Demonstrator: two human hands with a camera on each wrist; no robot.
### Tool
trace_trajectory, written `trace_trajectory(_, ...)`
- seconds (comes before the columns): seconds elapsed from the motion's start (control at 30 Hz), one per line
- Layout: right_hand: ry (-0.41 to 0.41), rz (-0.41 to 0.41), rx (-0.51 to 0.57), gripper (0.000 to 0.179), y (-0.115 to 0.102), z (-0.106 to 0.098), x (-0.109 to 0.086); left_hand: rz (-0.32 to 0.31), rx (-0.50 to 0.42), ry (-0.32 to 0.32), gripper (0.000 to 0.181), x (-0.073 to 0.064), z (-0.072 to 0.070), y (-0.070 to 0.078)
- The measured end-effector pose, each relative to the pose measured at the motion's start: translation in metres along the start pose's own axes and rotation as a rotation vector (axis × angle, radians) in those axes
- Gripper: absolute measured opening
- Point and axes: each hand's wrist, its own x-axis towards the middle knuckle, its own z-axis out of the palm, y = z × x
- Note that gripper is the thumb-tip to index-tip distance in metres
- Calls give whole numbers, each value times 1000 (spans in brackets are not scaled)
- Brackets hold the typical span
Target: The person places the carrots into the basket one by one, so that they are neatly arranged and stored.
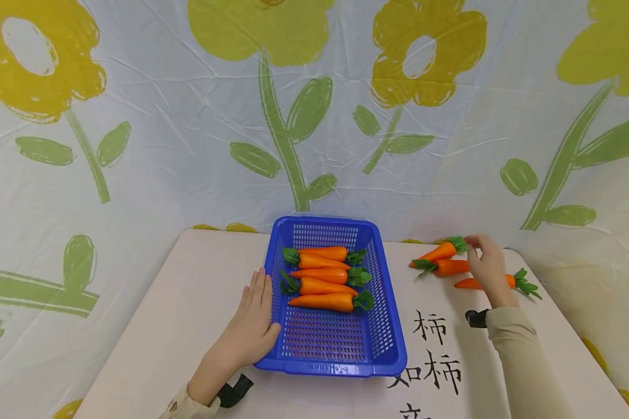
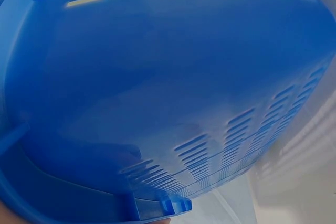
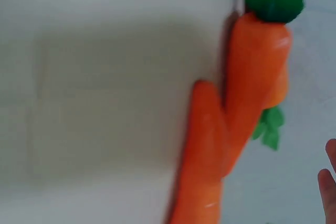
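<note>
A blue plastic basket (image 1: 393, 326) stands mid-table with several orange carrots (image 1: 322, 273) lying crosswise in it. Against its left rim rests my left hand (image 1: 248, 323), fingers straight and together. The left wrist view is filled by the basket's slotted outer side (image 2: 157, 87). My right hand (image 1: 486, 265) is over three loose carrots to the right, its fingertips by the leafy top (image 1: 458, 243) of the farthest one. In the right wrist view, two carrots (image 3: 257, 72) overlap a third, and my fingertips (image 3: 328, 192) show apart at the right edge with nothing between them.
The pale table (image 1: 188, 291) has black brushed characters (image 1: 442, 372) on its right front part. A cloth printed with flowers (image 1: 419, 58) hangs right behind the table and along its sides. Dark straps (image 1: 236, 391) sit at both wrists.
</note>
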Motion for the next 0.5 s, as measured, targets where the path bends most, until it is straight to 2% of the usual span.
trace_trajectory(0.23,-273,179,-103,48,28,-4,-8,6,11,8,81,0,0,0)
trace_trajectory(0.37,-401,215,-133,56,37,-1,-12,5,17,6,81,1,2,-2)
trace_trajectory(0.5,-446,209,-163,55,41,2,-13,7,23,11,82,1,3,-4)
